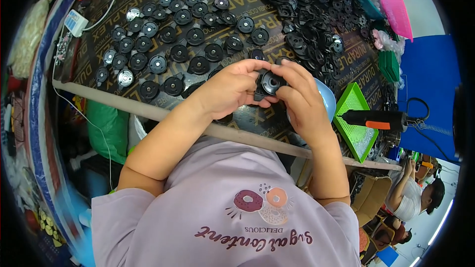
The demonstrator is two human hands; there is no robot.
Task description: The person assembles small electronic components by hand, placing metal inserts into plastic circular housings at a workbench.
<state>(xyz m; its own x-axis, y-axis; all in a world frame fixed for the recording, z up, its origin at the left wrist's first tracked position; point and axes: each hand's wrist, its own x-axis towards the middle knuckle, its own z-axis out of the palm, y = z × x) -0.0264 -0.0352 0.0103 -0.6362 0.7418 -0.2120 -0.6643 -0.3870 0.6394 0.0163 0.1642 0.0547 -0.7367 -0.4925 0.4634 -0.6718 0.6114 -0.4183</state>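
Between my two hands, just above the table's front part, is a round black plastic part (270, 83) with a raised hub at its middle. My left hand (236, 87) grips it from the left side, thumb and fingers closed at its edge. From the other side my right hand (301, 91) has its fingers curled over the rim. A light blue bowl (325, 96) stands right behind my right hand and is partly hidden by it. Many similar black round parts (199, 65) lie spread out over the left of the table.
A heap of black parts (307, 29) covers the far right of the table (163, 76). Right of the bowl lie a green tray (355, 100) and a black electric screwdriver (371, 118) with an orange trigger. A pink basket (396, 7) stands far right. Other people (410, 195) sit lower right.
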